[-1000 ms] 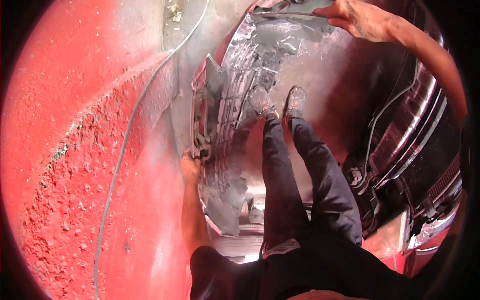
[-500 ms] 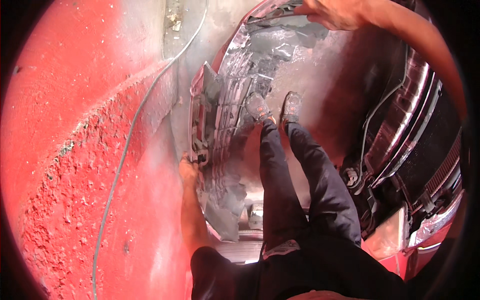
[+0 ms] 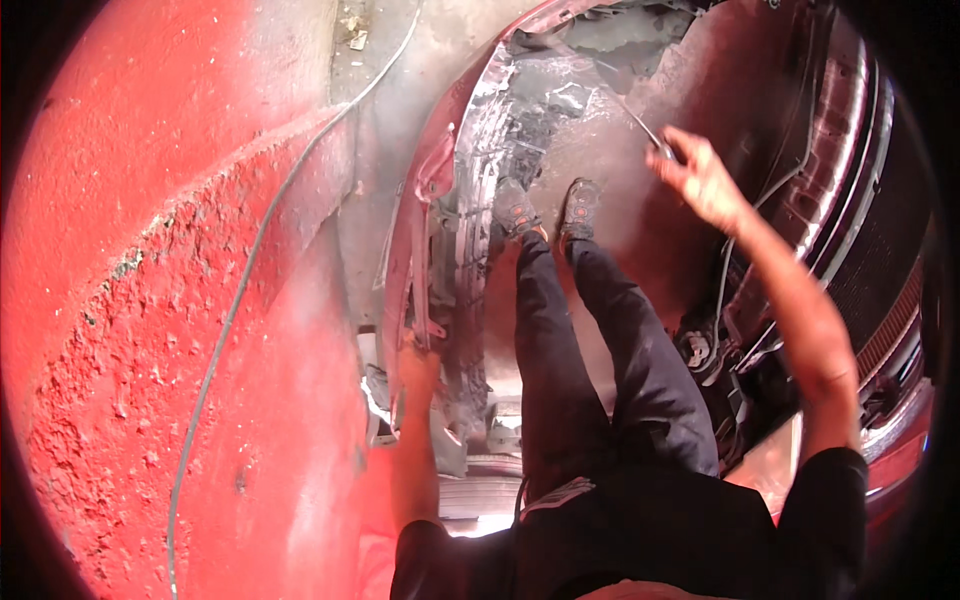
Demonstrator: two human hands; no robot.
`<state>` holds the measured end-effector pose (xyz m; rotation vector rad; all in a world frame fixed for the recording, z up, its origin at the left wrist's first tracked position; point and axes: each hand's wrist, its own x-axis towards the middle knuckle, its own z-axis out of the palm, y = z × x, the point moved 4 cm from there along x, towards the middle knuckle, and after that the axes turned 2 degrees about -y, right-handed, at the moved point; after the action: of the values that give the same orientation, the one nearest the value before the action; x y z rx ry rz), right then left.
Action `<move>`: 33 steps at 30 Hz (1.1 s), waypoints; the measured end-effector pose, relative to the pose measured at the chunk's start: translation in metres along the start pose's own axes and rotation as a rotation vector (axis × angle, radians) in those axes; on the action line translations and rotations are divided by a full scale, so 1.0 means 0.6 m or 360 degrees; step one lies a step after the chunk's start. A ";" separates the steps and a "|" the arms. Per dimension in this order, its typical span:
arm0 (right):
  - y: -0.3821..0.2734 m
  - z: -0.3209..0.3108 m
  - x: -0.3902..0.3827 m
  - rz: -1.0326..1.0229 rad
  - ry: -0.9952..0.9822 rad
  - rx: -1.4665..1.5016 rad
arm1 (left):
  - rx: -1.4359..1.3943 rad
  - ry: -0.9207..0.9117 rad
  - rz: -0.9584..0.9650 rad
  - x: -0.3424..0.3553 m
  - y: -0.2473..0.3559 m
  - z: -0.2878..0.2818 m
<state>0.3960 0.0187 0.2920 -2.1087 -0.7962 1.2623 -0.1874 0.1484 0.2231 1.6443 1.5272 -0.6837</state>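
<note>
A red car bumper cover (image 3: 408, 230) stands curved in front of me, its dark inner side turned toward my legs. My left hand (image 3: 418, 368) is closed round its near left part. Out over the floor to the right of the bumper, my right hand (image 3: 702, 182) is closed on a screwdriver (image 3: 640, 123). The thin shaft points away to the upper left; most of the handle is hidden in my fingers. The screwdriver's tip appears apart from the bumper.
On the right is the opened car front with its metal crossbeam (image 3: 835, 150) and dark radiator (image 3: 885, 240). A cable (image 3: 240, 290) runs along the rough red wall (image 3: 150, 330) on the left. My shoes (image 3: 580, 208) stand between bumper and car.
My right hand has come back from the bumper's far end, toward me, with the screwdriver now visible. The bumper has shifted and tilted, and my left hand has moved slightly right with it.
</note>
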 end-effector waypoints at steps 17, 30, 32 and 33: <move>0.036 0.236 0.280 -0.0038 0.0332 0.0909 | -0.0504 -0.0449 -0.0269 -0.139 0.048 -0.064; -0.045 0.201 0.096 0.0160 0.0268 0.0600 | -0.0597 -0.0862 -0.0352 -0.236 -0.024 -0.203; 0.014 0.205 0.078 0.0214 0.0200 0.0521 | -0.0641 -0.0826 -0.0353 -0.294 0.015 -0.261; -0.012 0.179 0.059 0.0235 0.0143 0.0523 | -0.0628 -0.0824 -0.0364 -0.306 0.011 -0.269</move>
<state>0.3114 0.0658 0.2328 -1.9654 -0.3696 1.2661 -0.2249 0.1775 0.4628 0.9179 1.3633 -0.7941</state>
